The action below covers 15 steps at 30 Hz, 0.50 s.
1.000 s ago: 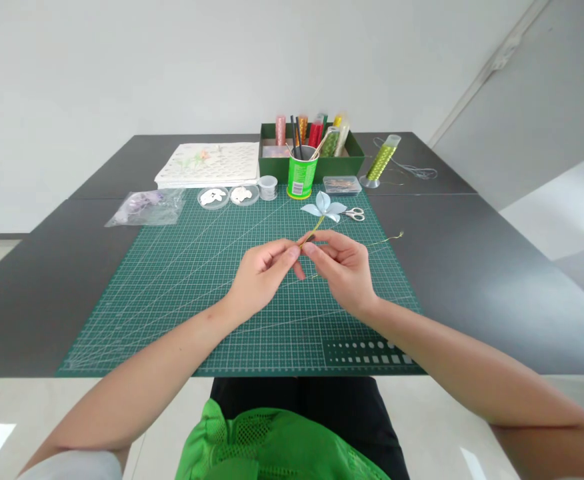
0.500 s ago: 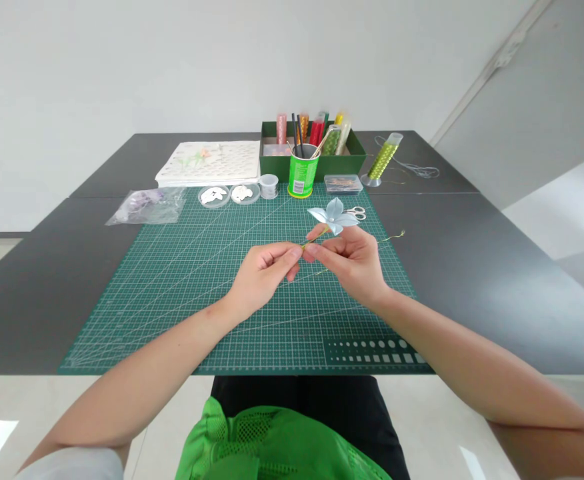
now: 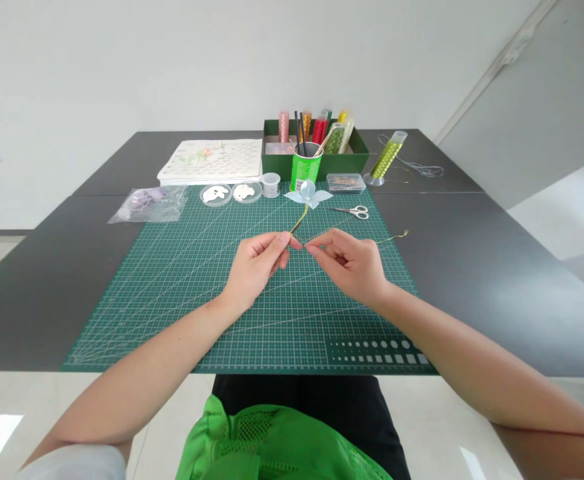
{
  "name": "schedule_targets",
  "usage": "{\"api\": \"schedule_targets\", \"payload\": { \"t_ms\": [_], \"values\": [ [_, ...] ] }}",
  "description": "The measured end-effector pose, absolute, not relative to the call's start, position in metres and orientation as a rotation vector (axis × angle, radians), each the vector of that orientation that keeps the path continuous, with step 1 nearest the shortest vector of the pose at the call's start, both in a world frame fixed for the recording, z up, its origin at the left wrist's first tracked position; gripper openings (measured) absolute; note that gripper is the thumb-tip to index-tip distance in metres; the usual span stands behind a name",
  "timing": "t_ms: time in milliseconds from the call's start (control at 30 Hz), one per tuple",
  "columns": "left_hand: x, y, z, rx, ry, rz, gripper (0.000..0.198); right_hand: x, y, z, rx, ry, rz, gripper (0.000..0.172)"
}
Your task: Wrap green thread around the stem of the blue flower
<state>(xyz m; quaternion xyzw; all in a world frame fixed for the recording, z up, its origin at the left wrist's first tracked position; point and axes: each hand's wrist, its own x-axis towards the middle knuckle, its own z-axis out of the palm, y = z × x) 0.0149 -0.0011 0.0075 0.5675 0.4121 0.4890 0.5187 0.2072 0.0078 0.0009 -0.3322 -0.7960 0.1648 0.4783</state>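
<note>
My left hand [image 3: 259, 261] pinches the yellow-green wrapped stem of a pale blue artificial flower [image 3: 308, 193], which stands up and leans slightly right above the fingers. Close by on the right, my right hand [image 3: 349, 261] is closed in a pinch, its fingertips just apart from the left hand. A thin yellow-green thread [image 3: 395, 237] comes out from behind the right hand and trails right across the mat; the bit between the fingertips is too fine to see clearly. White-handled scissors [image 3: 359, 212] lie beyond the right hand.
Under my hands lies a green cutting mat [image 3: 172, 287]. Behind stand a green can [image 3: 303, 172] of tools, a box [image 3: 317, 165] of thread spools and a clear case [image 3: 346, 183]. Petal dishes [image 3: 216, 195], a plastic bag [image 3: 149, 204] and a thread spool [image 3: 388, 159] flank them.
My right hand has let go of the flower stem and drawn slightly apart. The flower has swung left and more upright in my left hand, uncovering the scissors.
</note>
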Motion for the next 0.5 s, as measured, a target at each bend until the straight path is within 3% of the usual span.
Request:
{"api": "schedule_targets", "payload": {
  "t_ms": [300, 500],
  "values": [
    [0.014, 0.001, 0.007, 1.746, 1.351, 0.938, 0.04, 0.223, 0.007, 0.024, -0.461, -2.276, -0.529, 0.015],
    [0.016, -0.006, 0.003, 2.054, 1.346, 0.694, 0.045, 0.23, 0.006, 0.037, -0.389, -2.363, -0.635, 0.023]
  ]
}}
